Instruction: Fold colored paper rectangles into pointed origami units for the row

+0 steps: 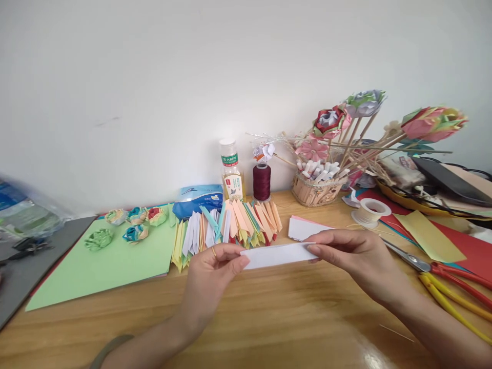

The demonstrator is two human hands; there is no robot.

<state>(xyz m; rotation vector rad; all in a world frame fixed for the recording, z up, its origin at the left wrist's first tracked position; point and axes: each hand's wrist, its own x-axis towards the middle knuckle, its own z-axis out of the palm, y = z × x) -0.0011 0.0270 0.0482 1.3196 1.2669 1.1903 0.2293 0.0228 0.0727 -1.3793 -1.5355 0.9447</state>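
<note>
A white paper strip (279, 255) is stretched level between my two hands, above the wooden table. My left hand (211, 279) pinches its left end between thumb and fingers. At the other end, my right hand (353, 256) grips the strip the same way. Just behind the strip lies a row of folded paper pieces (238, 220) in peach, white, yellow and green. Behind my right hand sits a stack of white paper (305, 228), partly covered by the fingers.
Green paper sheets (115, 271) with several small paper flowers (98, 239) lie left. At the back stand a bottle (232, 177), a thread spool (262, 183) and a basket (317, 192) beneath paper flowers. On the right are a tape roll (371, 211) and scissors (418, 264).
</note>
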